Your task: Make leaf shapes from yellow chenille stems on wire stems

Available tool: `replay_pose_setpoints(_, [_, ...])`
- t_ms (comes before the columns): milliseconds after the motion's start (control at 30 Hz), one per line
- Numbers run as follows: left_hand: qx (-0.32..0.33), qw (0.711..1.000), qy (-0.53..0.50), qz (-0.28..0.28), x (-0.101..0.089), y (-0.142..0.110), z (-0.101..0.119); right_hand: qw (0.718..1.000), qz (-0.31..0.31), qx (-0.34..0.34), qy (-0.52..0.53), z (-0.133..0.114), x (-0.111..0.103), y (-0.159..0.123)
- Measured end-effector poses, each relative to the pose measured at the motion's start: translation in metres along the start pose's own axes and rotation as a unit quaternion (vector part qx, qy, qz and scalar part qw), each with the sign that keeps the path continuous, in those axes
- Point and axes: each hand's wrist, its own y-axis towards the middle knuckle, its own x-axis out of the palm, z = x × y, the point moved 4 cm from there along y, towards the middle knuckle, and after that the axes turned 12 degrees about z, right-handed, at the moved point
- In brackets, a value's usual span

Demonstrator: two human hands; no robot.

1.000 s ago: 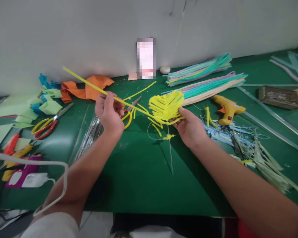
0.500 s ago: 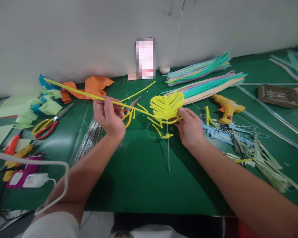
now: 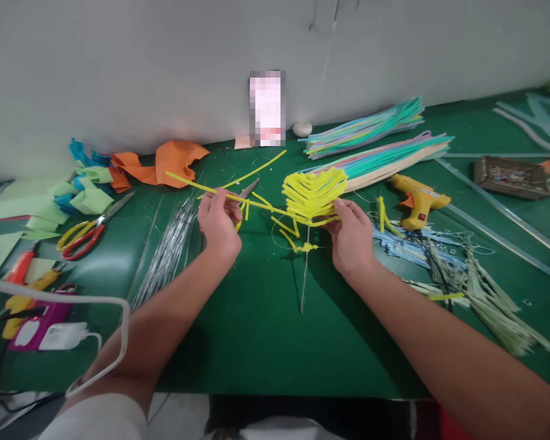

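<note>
My right hand (image 3: 352,235) pinches the right edge of a yellow pipe-cleaner leaf (image 3: 315,189), built from slanting rows that meet in the middle. A thin wire stem (image 3: 304,281) hangs below the leaf, with a small yellow knot (image 3: 306,247) near its top. Between the fingertips of my left hand (image 3: 220,217) runs a long yellow pipe cleaner (image 3: 255,203); its free end points up to the left, and its other end reaches the base of the leaf. Scissors (image 3: 249,188) lie partly hidden behind my left hand, among loose yellow pieces.
Colourful pipe-cleaner bundles (image 3: 385,153) lie behind the leaf. A yellow glue gun (image 3: 419,198) and a brown tray (image 3: 511,177) are on the right. Metal wires (image 3: 167,250), red-and-yellow scissors (image 3: 85,235) and a purple power adapter (image 3: 41,327) lie left. A pale cable (image 3: 119,305) crosses my left forearm.
My left hand has moved right, closer to the leaf, and the pipe cleaner's free end has come down and to the right. The leaf and my right hand have shifted slightly right.
</note>
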Motion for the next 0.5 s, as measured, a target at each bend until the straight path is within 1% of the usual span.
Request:
replay_pose_setpoints(133, [-0.063, 0.998, 0.011, 0.019, -0.002, 0.001, -0.008, 1.000, -0.010, 0.010, 0.004, -0.001, 0.001, -0.001])
replay_pose_setpoints(233, [-0.084, 0.996, 0.013, 0.020, -0.002, -0.001, -0.010, 1.000, -0.002, 0.013, 0.011, -0.001, 0.001, -0.002])
replay_pose_setpoints(367, [-0.066, 0.998, 0.019, 0.000, 0.000, -0.007, -0.009, 1.000, -0.008, 0.009, 0.008, -0.001, 0.002, -0.002])
replay_pose_setpoints(500, [-0.046, 0.998, 0.041, -0.017, 0.001, -0.010, -0.009, 0.999, -0.017, 0.016, 0.038, 0.000, 0.002, -0.002])
